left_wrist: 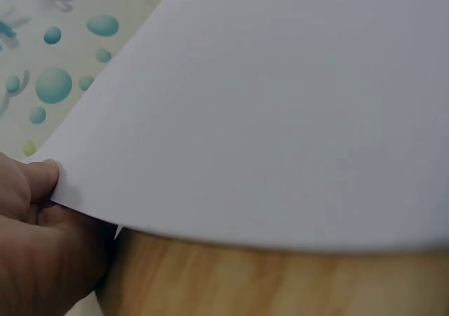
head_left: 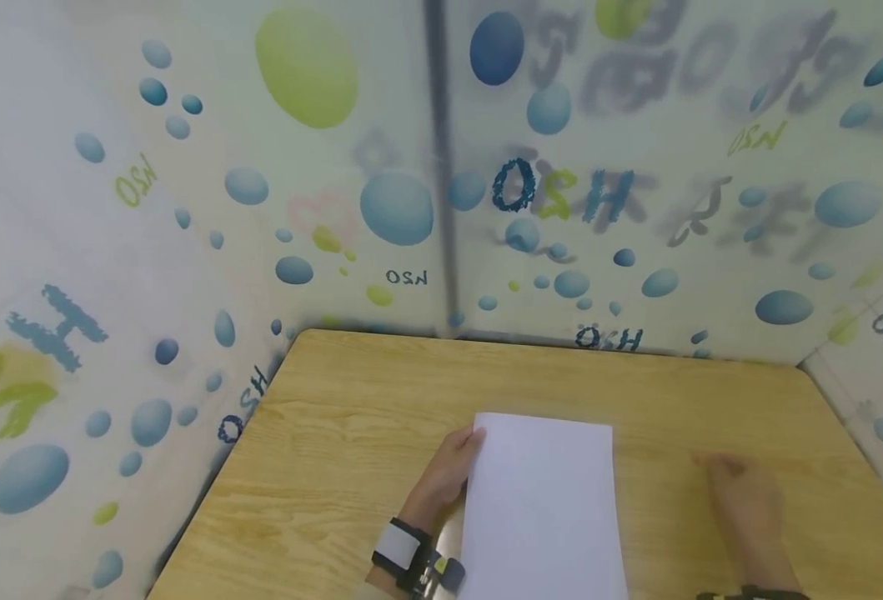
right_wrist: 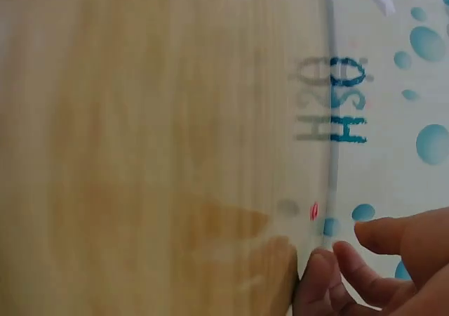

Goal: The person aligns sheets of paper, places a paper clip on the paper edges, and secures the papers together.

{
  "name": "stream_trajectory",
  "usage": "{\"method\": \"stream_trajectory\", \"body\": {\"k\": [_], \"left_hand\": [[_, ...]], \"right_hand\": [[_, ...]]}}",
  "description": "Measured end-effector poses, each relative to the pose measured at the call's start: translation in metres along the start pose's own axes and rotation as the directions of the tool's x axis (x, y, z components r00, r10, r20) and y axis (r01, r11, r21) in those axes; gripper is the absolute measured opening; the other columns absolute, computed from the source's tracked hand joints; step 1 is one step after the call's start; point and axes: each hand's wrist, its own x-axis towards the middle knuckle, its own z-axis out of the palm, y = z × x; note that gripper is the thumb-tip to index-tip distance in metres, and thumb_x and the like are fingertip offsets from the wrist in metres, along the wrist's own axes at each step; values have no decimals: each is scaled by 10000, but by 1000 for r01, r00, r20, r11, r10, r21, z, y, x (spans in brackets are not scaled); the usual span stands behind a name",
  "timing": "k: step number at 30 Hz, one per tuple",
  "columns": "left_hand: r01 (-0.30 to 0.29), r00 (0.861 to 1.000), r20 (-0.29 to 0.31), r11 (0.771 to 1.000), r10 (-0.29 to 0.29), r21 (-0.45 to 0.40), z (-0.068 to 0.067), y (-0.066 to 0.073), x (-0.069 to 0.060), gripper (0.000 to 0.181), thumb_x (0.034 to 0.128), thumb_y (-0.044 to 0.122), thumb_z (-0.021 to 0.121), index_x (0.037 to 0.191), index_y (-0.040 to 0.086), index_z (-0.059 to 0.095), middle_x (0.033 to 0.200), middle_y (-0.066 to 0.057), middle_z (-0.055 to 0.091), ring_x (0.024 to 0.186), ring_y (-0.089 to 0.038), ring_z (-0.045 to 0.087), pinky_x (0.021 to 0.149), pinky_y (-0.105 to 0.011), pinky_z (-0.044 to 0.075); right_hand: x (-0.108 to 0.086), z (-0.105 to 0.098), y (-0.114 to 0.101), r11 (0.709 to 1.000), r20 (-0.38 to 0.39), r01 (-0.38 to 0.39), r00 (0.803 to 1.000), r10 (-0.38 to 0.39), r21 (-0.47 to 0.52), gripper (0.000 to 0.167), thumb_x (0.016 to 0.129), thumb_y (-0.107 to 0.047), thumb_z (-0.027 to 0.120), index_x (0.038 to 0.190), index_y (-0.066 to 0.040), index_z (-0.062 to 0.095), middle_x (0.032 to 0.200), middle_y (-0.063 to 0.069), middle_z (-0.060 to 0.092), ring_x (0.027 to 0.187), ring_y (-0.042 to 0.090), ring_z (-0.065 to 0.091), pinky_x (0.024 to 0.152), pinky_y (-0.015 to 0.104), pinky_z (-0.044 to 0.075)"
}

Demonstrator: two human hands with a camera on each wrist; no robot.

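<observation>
L grip [head_left: 447, 471] pinching white paper [head_left: 542, 508] by L edge nr far corner, paper spread to R of & twd viewer from that grip, R grip [head_left: 745, 496] released, loosely bent, well apart from paper, over wood bench [head_left: 321, 467], bubble-print wall [head_left: 328, 175] beyond both grips

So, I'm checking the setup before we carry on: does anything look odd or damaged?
The large lettering on the back wall looks odd: it runs O first, H last, as if reversed. The white paper, held at its edge by the left hand, shows no visible tear or stain.
</observation>
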Motion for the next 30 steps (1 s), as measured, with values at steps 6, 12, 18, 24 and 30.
{"method": "stream_trajectory", "body": {"k": [6,12,18,24,30], "left_hand": [[1,1000,-19,1000,-1,-24,1,-2,3,417,1033,391,439,1309,115,588,1071,-66,652,928,-212,621,793,-367,511],[1,1000,-24,1000,-2,-19,3,-2,3,421,1037,386,432,1313,106,583,1053,-63,652,907,-205,625,773,-362,518],[-2,1000,-22,1000,1,-15,4,-2,2,412,1043,350,431,1295,66,590,1019,-68,655,878,-200,623,749,-359,519],[2,1000,-29,1000,-2,-3,3,-2,2,411,1040,370,432,1304,99,591,1046,-58,656,905,-202,624,774,-364,514],[-11,1000,-20,1000,11,4,2,-3,2,412,1040,378,428,1301,105,594,1052,-55,654,907,-206,621,779,-371,510]], "right_hand": [[3,-4,-10,977,-6,85,996,-88,-193,527,1022,-396,436,1160,94,573,888,180,618,738,274,549,527,338,407],[5,-1,-21,914,37,152,988,-150,-376,420,1007,-244,463,845,103,634,594,52,524,515,177,463,459,298,371],[7,1,-26,863,46,143,989,-138,-484,409,1014,-171,438,640,-18,503,582,68,456,509,184,433,448,286,358],[12,1,-26,853,65,158,987,-145,-498,363,1021,-156,429,735,50,518,627,110,465,537,213,458,452,298,376],[18,3,-28,848,89,127,992,-95,-515,393,1039,-186,431,731,42,515,616,85,458,525,183,443,466,278,372]]}}
